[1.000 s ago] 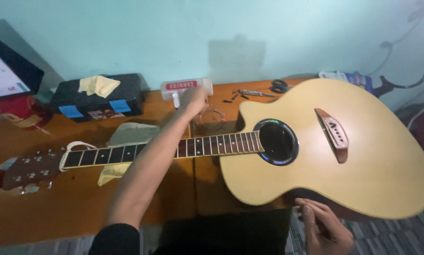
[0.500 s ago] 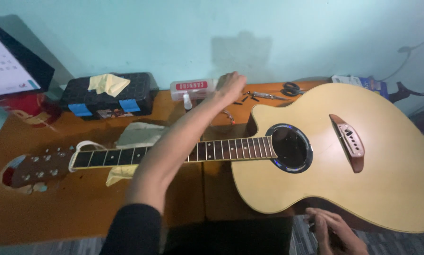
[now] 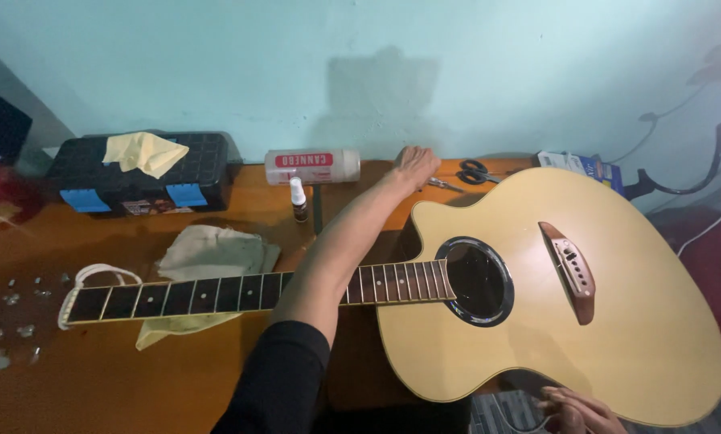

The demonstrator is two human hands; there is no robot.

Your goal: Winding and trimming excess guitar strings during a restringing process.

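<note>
Acoustic guitar (image 3: 585,321) lies flat, face up on wooden table (image 3: 95,386), body at right, neck (image 3: 240,291) running left over crumpled cloth (image 3: 212,253). Left hand (image 3: 417,165) stretched across neck to table's far edge, fingers curled down onto small metal tool (image 3: 445,184) just beside black scissors (image 3: 477,171); whether they grip it, cannot tell. Right hand (image 3: 573,410) at guitar's near lower rim, fingers bent against edge. Farther off: small dropper bottle (image 3: 299,200), white can on its side (image 3: 312,166), black toolbox (image 3: 139,173) with yellow cloth (image 3: 143,151) on top.

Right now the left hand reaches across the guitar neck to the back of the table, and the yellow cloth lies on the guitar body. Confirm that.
Not quite. In the head view the left hand does reach across the guitar neck, but the yellow cloth lies on the black toolbox, not on the guitar body.
</note>
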